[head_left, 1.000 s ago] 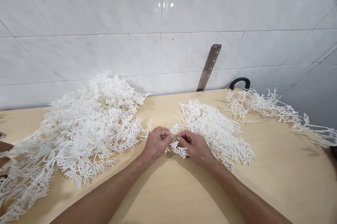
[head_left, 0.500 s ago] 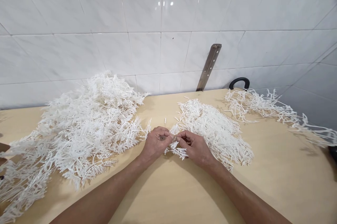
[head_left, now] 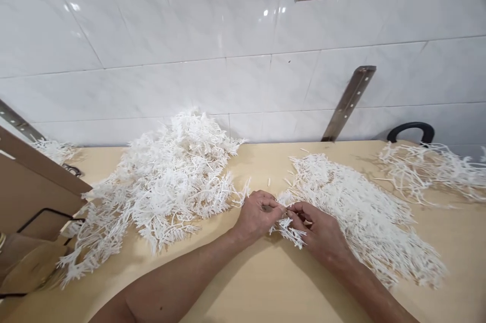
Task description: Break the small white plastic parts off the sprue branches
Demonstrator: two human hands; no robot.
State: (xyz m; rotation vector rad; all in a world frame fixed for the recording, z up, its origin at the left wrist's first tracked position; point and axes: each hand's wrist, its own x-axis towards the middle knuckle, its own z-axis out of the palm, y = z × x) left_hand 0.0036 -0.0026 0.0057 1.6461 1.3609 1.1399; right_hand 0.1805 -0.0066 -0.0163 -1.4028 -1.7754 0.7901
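My left hand (head_left: pixel 258 216) and my right hand (head_left: pixel 317 227) meet fingertip to fingertip over the wooden table (head_left: pixel 243 287). Both pinch a small white branched sprig (head_left: pixel 291 233), whose tips hang below the fingers. Where exactly the fingertips grip it is too small to tell. A tall heap of white branched pieces (head_left: pixel 178 176) lies to the left of my left hand. Beyond my right hand a flatter pile of thin white pieces (head_left: pixel 357 206) spreads to the right.
More white branches (head_left: pixel 436 171) lie at the far right, by a black curved handle (head_left: pixel 412 128). A metal strip (head_left: pixel 349 103) leans at the tiled wall. At the left stand a brown board (head_left: pixel 38 186) and a round yellowish object (head_left: pixel 32 267).
The view has turned to the left, so everything appears shifted rightward and the brown board shows more. Both hands keep their pinch on the sprig.
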